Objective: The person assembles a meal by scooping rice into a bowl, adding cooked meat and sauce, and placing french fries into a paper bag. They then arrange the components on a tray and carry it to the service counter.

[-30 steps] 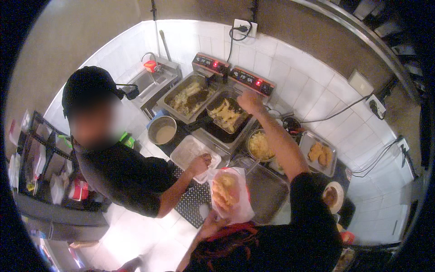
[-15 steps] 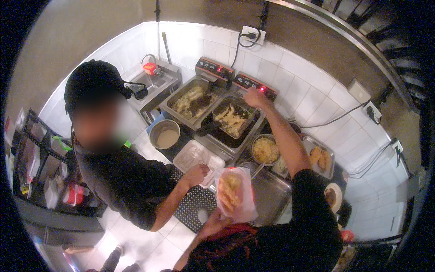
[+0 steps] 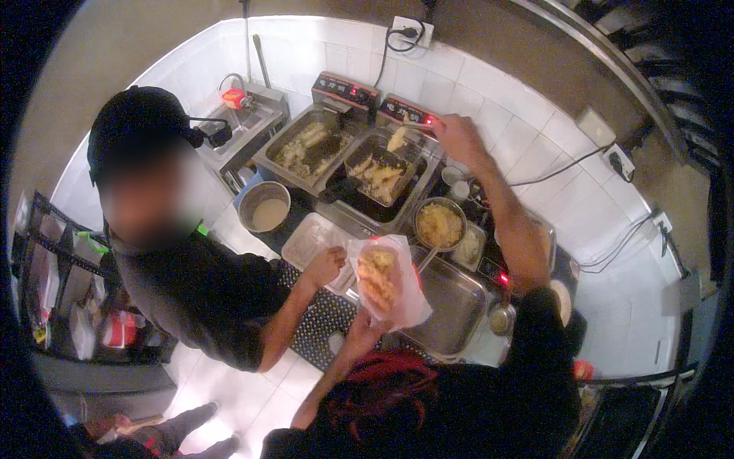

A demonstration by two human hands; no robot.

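My left hand (image 3: 365,327) holds a paper-lined food tray (image 3: 414,303) from below, near the middle of the view. Several golden fried pieces (image 3: 376,280) lie on its paper. Over the right-hand fryer, my right hand (image 3: 461,138) is closed around metal tongs (image 3: 422,126). A fried piece (image 3: 397,138) hangs from their tips. Below it, more battered pieces lie in the fryer basket (image 3: 417,170), whose dark handle (image 3: 340,190) points toward the near left. My fingers partly hide the grip of the tongs.
At left a co-worker (image 3: 195,283) in black reaches a hand (image 3: 324,267) over a white tray (image 3: 306,243). The left fryer (image 3: 267,158) also holds food. Nearby stand a batter pot (image 3: 264,207), a bowl of yellow food (image 3: 440,225), a steel tray (image 3: 451,294) and a sink (image 3: 237,126).
My right hand has moved right and now shows tongs lifting a fried piece above the basket. The whole view has shifted slightly; the co-worker's hand stays by the white tray.
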